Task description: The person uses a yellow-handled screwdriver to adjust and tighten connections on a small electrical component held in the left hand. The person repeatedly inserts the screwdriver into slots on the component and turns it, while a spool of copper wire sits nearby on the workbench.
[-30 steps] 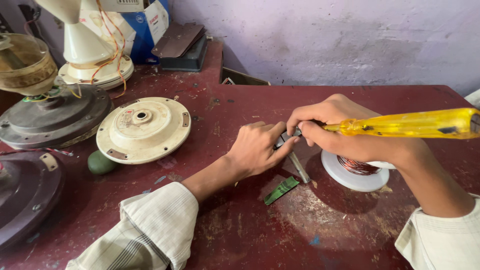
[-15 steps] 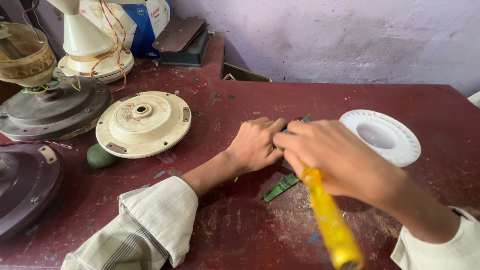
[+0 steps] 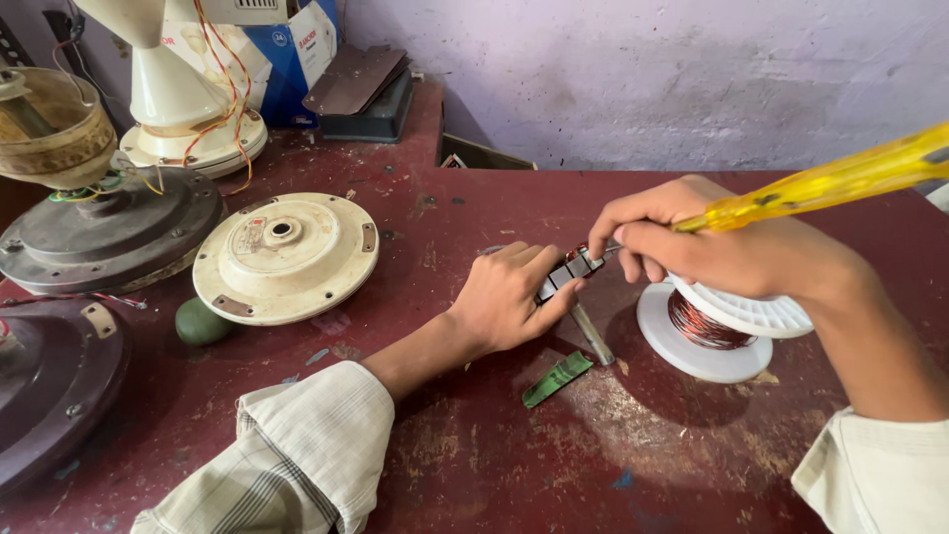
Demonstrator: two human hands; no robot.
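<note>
Since half a second ago the yellow screwdriver [image 3: 820, 183] has swung from pointing down at 6 o'clock to lying out toward 3 o'clock. The white spool [image 3: 727, 326] of copper wire now sits right under the right hand [image 3: 712, 247].

Left hand [image 3: 509, 302]: flat on the desk [image 3: 474, 455], fingers curled, grip pinning a small dark metal piece [image 3: 565, 277] at the thumb side. Right hand: grip clenched round the screwdriver, tip meeting the piece at its 3 o'clock end.

Piece lies mid-desk, between both hands, at 10 o'clock of the spool. Judged small, stiff and light, likely to skid on worn paint; best held by its long edges, pressed down. A grey rod [image 3: 591, 334] and green strip [image 3: 557, 380] lie at its 6 o'clock. A cream fan cover [image 3: 287, 257] sits well apart at 9 o'clock.
</note>
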